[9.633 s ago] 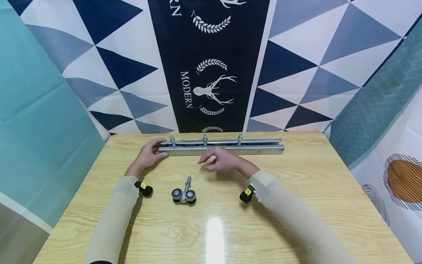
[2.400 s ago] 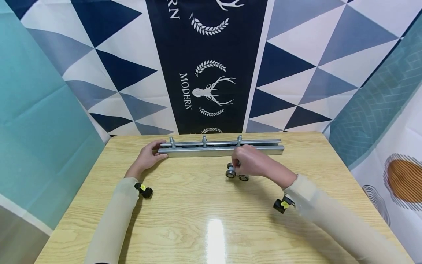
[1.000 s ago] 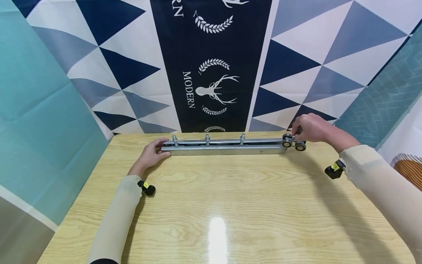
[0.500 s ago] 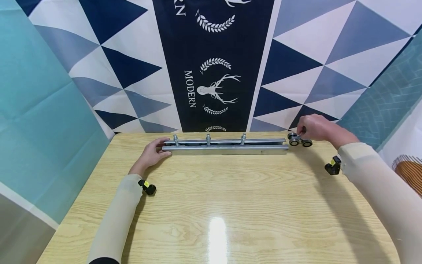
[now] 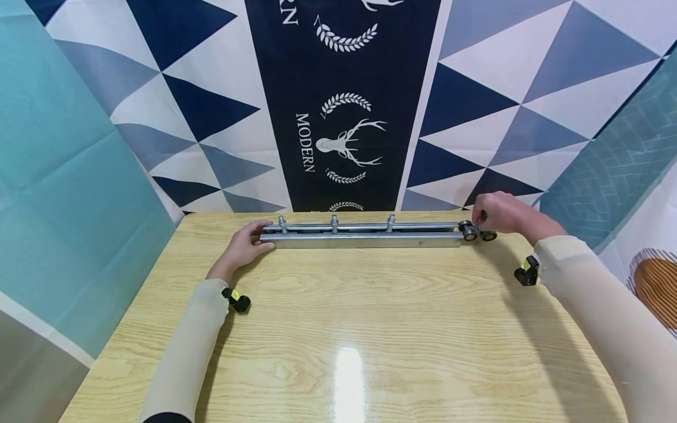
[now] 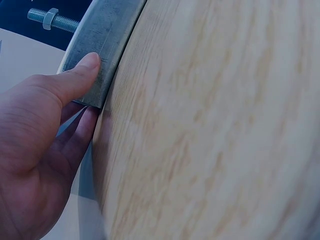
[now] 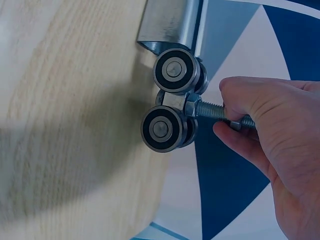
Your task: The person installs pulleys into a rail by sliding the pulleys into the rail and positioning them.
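Note:
A silver metal track (image 5: 365, 241) lies along the far side of the table, its slot facing up. Three threaded bolts, among them the middle bolt (image 5: 334, 223), stand up out of the slot. My left hand (image 5: 242, 249) holds the track's left end; in the left wrist view the thumb (image 6: 82, 75) lies on the front face and the fingers go behind. My right hand (image 5: 499, 212) pinches the threaded bolt (image 7: 210, 110) of a wheeled trolley roller (image 5: 468, 231). Its leading wheels (image 7: 174, 70) are right at the track's open right end, the bolt pointing up.
The wood-grain table (image 5: 344, 305) carries the track near its back edge. Behind it hangs a patterned cloth (image 5: 344, 106), with a teal cloth (image 5: 84, 176) at the left side. Wrist cameras sit on both sleeves.
The right hand has taken the roller from the table's middle to the track's right end, and in the last half second lowered it slightly toward the opening. The left hand keeps its hold.

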A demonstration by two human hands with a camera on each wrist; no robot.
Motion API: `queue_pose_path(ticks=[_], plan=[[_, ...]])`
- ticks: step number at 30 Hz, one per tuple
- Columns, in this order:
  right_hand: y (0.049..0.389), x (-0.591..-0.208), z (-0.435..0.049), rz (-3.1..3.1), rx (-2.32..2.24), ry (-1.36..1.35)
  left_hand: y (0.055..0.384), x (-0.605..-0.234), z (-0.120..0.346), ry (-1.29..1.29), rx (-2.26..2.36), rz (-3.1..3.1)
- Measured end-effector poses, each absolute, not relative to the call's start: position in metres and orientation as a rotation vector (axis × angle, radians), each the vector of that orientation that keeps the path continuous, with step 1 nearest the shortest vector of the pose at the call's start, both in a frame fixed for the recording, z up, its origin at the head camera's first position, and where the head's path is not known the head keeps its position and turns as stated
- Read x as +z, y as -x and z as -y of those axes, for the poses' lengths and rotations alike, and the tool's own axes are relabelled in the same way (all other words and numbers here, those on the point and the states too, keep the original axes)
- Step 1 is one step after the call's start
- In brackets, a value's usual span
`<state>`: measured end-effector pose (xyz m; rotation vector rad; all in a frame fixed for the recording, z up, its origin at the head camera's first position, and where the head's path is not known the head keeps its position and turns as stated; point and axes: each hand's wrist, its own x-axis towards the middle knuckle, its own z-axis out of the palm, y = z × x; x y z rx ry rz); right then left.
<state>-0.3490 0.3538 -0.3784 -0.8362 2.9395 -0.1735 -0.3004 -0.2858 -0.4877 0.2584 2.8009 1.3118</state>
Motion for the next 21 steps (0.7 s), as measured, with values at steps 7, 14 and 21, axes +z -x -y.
queue_pose_path(ticks=[7, 14, 21], plan=[[0.348, -0.393, -0.356, -2.941, -0.205, 0.874, 0.302, -0.487, 0.286, -0.266, 1.31, -2.801], [0.348, -0.399, -0.356, -2.953, -0.242, 0.878, 0.303, -0.487, 0.286, -0.257, 1.304, -2.796], [0.347, -0.391, -0.361, -2.909, -0.403, 0.671, 0.301, -0.488, 0.287, -0.257, 1.323, -2.789]])
